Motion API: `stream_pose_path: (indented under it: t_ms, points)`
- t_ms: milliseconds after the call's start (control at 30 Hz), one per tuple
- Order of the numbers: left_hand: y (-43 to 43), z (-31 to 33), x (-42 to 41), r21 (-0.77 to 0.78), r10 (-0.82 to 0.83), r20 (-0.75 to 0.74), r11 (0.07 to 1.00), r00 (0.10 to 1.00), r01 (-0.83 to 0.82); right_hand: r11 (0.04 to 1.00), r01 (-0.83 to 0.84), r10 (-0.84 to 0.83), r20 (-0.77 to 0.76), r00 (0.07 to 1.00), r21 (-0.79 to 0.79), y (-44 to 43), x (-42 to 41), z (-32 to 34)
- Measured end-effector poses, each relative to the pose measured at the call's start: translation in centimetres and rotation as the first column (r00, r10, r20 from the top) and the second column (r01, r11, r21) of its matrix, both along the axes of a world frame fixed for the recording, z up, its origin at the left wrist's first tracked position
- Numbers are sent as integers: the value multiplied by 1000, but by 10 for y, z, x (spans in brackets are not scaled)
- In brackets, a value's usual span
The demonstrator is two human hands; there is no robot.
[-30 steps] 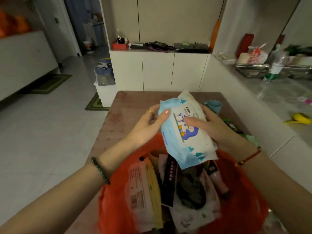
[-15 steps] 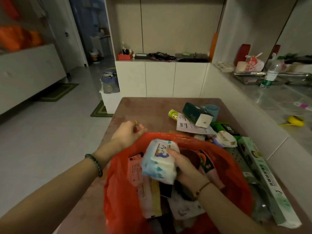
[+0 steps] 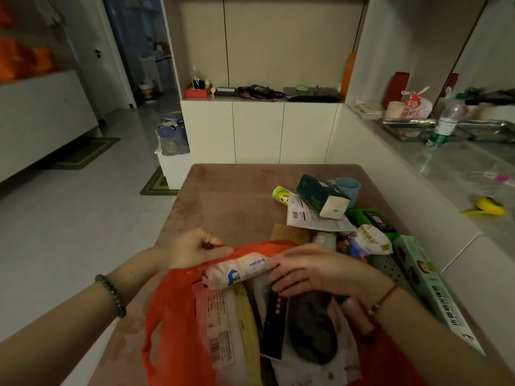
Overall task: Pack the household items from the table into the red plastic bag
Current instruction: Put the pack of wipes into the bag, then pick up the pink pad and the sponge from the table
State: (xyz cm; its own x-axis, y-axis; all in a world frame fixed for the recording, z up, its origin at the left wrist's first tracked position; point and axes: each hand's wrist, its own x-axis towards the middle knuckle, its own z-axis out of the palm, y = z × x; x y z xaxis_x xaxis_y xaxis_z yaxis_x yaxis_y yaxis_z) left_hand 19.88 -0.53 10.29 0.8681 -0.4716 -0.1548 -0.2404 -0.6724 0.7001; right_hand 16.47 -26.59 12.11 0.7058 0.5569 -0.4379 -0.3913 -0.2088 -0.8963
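**Wipes pack at the mouth of the red bag**

The left hand (image 3: 195,247) is clenched on the far rim of the red plastic bag (image 3: 172,307), pinching the plastic and holding the mouth up; a ring shows on one finger and a dark bead bracelet (image 3: 111,295) sits on that wrist. The right hand (image 3: 315,270) lies palm down over the bag's opening, its fingers curled around one end of the baby wipes pack (image 3: 237,270), which lies crosswise at the far side of the mouth, just inside the rim and touching the left hand's side of the plastic. A red cord bracelet (image 3: 383,298) circles the right wrist.

Below the wipes, inside the bag, stand a pink-and-white flat packet (image 3: 217,324), a yellow packet (image 3: 248,330) beside it, a slim black box (image 3: 274,327) and a dark grey item (image 3: 312,330) on white packaging.

The bag stands at the near edge of the brown table (image 3: 223,196). Toward the table's right edge, items not yet packed lie clustered: a dark green carton (image 3: 320,196) tilted on a printed sheet (image 3: 309,218), a blue mug (image 3: 347,188) behind it, a small green-capped tube (image 3: 280,195), a white snack pouch (image 3: 370,240), and a long pale green box (image 3: 434,291) running along the right edge toward the near corner.
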Motion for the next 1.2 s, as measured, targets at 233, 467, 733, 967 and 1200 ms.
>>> stream_pose_path:
  t_ms: [233, 467, 733, 967, 1200]
  points:
    - [-31, 10, 55, 12, 165, 113, 986, 980, -167, 679, 706, -617, 366, 697, -200, -80, 125, -30]
    - [-72, -15, 75, -20, -4, 53, 1000, 999, 5, 527, 695, -429, 553, 715, -489, -91, 221, -92]
    - [-75, -24, 75, 78, -169, 67, 983, 983, 163, 439, 763, -422, 641, 641, -475, -90, 240, -98]
    - [-69, -13, 45, 104, -141, 179, 987, 974, 123, 712, 688, -653, 491, 577, 139, -82, 132, -36]
    - [-63, -7, -41, 273, -248, 540, 956, 805, 111, 922, 306, -386, 580, 717, 236, -84, -32, -26]
